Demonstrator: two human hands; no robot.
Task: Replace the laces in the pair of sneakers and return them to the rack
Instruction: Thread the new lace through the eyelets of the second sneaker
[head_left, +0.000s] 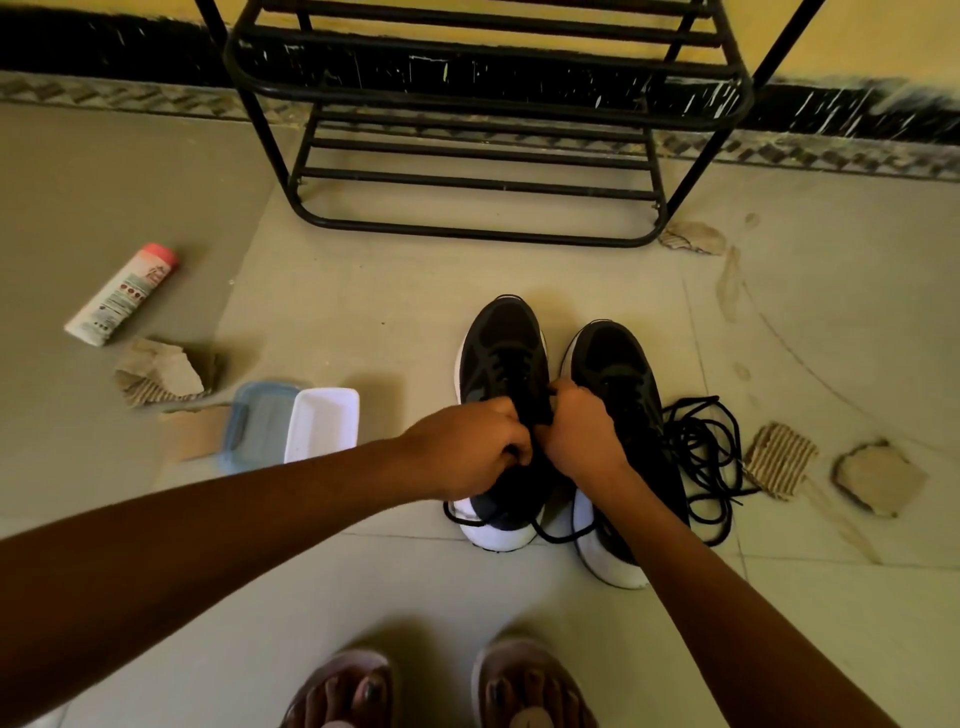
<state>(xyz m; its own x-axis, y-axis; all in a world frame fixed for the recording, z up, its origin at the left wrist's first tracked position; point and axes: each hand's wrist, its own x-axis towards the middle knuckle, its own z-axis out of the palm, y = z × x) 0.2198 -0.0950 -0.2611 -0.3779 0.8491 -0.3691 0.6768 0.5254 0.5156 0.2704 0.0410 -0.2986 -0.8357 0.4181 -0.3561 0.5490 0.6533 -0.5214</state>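
Two black sneakers with white soles stand side by side on the tiled floor, toes pointing away from me: the left sneaker (501, 343) and the right sneaker (615, 364). My left hand (467, 447) and my right hand (579, 431) are both closed on the black lace over the tongue of the left sneaker. Lace ends (550, 532) trail out by the heels. A loose tangle of black lace (701, 447) lies on the floor just right of the right sneaker. The black metal shoe rack (478, 150) stands against the wall ahead.
A white tray (322, 423) and a blue lid (257, 423) sit left of the sneakers. Farther left lies a tube with a pink cap (122, 293). Torn cardboard pieces (776, 460) are scattered around. My sandalled feet (441, 686) show at the bottom edge.
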